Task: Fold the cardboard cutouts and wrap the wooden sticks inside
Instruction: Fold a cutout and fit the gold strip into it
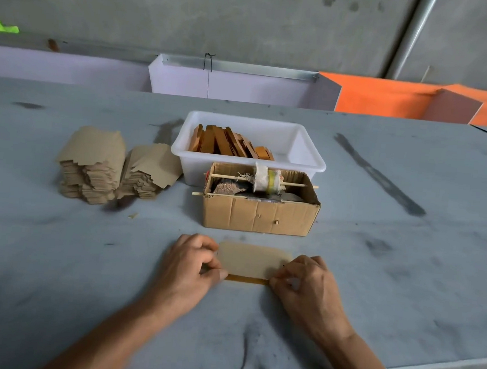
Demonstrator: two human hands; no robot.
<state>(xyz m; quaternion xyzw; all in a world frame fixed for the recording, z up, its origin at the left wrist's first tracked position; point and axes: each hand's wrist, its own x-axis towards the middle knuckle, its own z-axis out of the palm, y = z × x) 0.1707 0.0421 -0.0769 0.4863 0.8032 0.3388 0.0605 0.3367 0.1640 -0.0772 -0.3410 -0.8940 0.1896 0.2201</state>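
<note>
A tan cardboard cutout (252,261) lies on the grey table (56,257) close to me, folded over a brown wooden stick (246,279) whose edge shows along its near side. My left hand (192,264) pinches the cutout's left end with curled fingers. My right hand (304,282) pinches its right end the same way. Two stacks of flat cutouts (115,168) stand at the left. A white plastic tub (297,148) behind holds several brown wooden sticks (228,143).
An open cardboard box (259,214) stands just beyond the cutout, with a thin skewer carrying a roll of tape (267,179) across its top. Purple and orange boards (389,96) line the far side. The table edge runs at the lower right.
</note>
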